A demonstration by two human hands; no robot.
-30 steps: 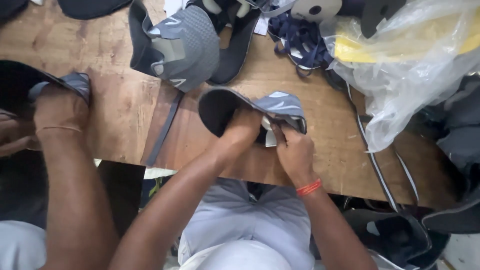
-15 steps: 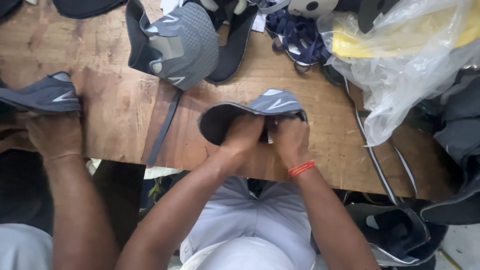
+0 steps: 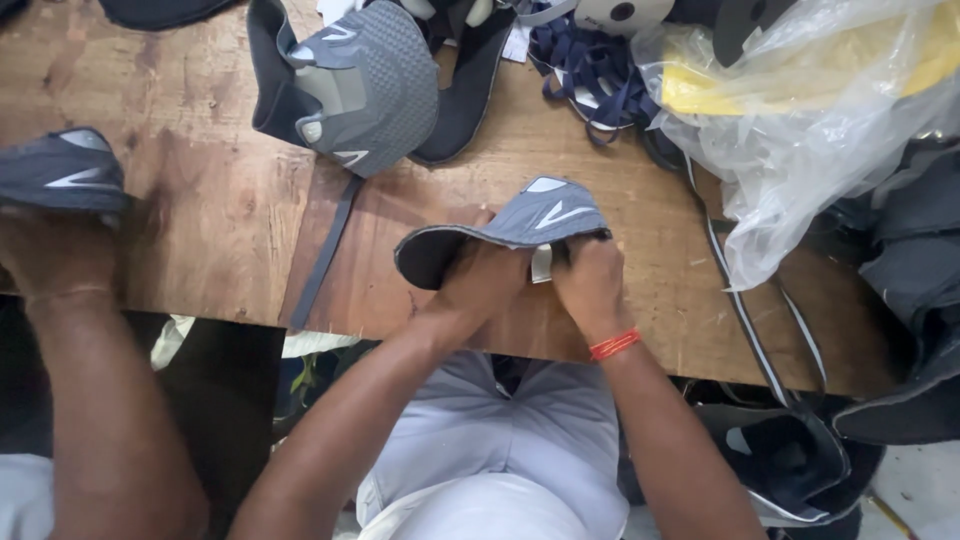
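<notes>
Grey shoe upper (image 3: pixel 540 220) now higher in both hands, clear plastic bag (image 3: pixel 800 130) beside.

Wooden table (image 3: pixel 210 200) — grey shoe uppers (image 3: pixel 350 85), navy straps (image 3: pixel 590 70), crinkled clear plastic bag (image 3: pixel 820 130).

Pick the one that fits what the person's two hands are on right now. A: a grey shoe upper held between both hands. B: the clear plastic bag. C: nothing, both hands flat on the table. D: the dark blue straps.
A: the left hand and right hand both grip the grey shoe upper above the wooden table.
</notes>
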